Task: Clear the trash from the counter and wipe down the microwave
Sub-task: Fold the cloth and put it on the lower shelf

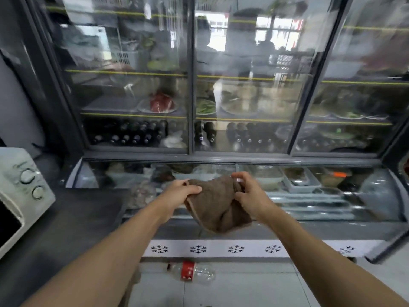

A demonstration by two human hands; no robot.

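I hold a brown cloth (215,204) bunched in the air in front of a glass display fridge. My left hand (183,191) grips its left edge and my right hand (247,193) pinches its upper right corner. The white microwave (20,196) with two round dials stands on the dark counter (73,220) at the far left, partly cut off by the frame edge. An empty clear plastic bottle (192,271) with a red label lies on its side on the tiled floor below my arms.
The glass-door display fridge (221,85) fills the view ahead, with plates of food and rows of dark bottles on its shelves. Its lower chilled case (309,185) holds trays of food. A white strip with snowflake marks (221,249) runs along its base.
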